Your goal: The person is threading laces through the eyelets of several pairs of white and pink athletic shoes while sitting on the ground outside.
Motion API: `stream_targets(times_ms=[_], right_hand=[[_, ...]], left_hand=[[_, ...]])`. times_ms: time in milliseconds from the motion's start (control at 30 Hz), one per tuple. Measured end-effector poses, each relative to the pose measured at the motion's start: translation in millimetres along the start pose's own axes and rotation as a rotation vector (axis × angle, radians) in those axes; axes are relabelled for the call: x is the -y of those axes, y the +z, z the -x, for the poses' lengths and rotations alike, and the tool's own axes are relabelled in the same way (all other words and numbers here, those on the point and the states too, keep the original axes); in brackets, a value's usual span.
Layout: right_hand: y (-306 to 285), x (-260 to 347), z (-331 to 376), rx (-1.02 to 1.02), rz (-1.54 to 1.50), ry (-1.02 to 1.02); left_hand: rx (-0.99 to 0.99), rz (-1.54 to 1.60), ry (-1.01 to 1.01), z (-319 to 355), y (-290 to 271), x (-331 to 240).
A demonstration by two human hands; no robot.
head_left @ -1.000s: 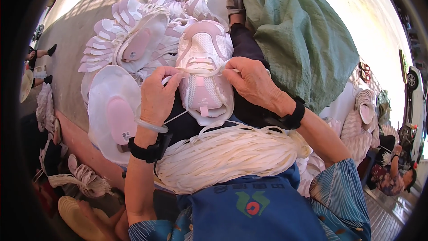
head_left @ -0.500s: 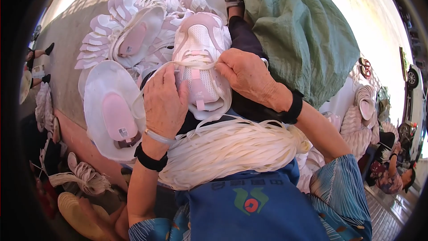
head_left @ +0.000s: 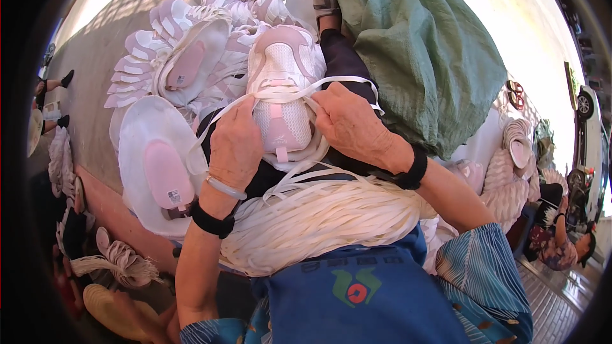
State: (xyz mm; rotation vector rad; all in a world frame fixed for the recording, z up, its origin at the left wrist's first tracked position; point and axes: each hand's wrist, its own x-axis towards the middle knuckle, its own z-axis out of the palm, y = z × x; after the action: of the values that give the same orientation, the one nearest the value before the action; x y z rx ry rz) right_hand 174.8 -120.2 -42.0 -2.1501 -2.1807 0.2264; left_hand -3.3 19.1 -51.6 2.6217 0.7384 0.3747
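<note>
A white and pink sneaker upper (head_left: 280, 57) rests on my lap, its toe pointing away from me. A flat white shoelace (head_left: 290, 95) crosses over its tongue, one end trailing left and the other looping right over my dark trouser leg. My left hand (head_left: 236, 143) is closed at the upper's left lacing edge, thumb and finger pinched beside the lace. At the opposite lacing edge my right hand (head_left: 354, 124) is closed too, fingers curled under. Their fingertips partly hide what is pinched. A thick bundle of cream shoelaces (head_left: 319, 216) lies across my lap, nearest me.
Several nested white and pink uppers (head_left: 140, 67) are heaped ahead on the left, beside a white upper with a pink insole-shaped patch (head_left: 167, 172). A large green sack (head_left: 421, 57) stands at the right. Another person (head_left: 561, 248) sits at far right; a straw hat (head_left: 115, 302) shows lower left.
My left hand has gone from spread fingers over the upper to a pinch at its edge. The right hand has shifted slightly down, and the lace's right end now loops out over my leg.
</note>
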Motion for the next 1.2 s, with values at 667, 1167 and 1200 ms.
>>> stream_targets(times_ms=[667, 1167, 1200], right_hand=[[-19.3, 29.1, -31.6, -0.255, 0.274, -0.05], [-39.9, 64.9, -10.4, -0.099, -0.702, -0.151], [-37.0, 59.3, -12.0, 0.018, -0.71, -0.076]], left_hand=[[-0.02, -0.05, -0.04, 18.1, -11.5, -13.2], [-0.093, 0.159, -0.027, 13.2, -10.0, -3.4], [-0.083, 0.124, -0.023, 12.2, -9.6, -4.0]])
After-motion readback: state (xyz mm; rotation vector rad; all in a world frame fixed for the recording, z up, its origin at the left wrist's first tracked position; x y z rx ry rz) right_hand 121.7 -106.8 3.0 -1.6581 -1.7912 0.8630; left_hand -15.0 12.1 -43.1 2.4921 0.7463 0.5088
